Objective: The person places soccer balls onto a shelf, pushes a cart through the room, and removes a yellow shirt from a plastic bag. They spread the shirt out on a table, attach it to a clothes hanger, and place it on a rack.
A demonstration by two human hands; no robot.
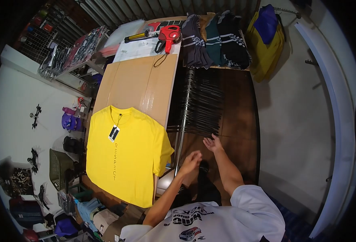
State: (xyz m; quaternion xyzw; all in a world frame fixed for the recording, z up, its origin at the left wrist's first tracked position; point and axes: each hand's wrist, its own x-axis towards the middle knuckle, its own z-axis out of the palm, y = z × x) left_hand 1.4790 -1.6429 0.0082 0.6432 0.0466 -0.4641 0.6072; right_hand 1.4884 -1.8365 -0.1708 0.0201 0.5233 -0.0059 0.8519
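Observation:
My right hand [213,143] reaches to the near end of a row of black hangers [202,105] on a metal rail [183,137]. Its fingers are apart, with the fingertips right at the closest hanger. My left hand [191,161] is just right of the rail, lower and nearer to me, its fingers loosely bent and nothing showing in them. To the left, a yellow T-shirt [135,161] printed "RESPECT" lies front up on a cardboard-topped table [141,82]. A dark and white hang tag [114,133] rests on its chest, below the neckline.
At the table's far end are a red tape dispenser [170,37] and a yellow and black tool [139,37]. Folded dark garments [214,40] stand beyond the hangers. Yellow clothing [266,54] hangs at the far right. A green basket [61,167] and piled clothes [101,218] are at left.

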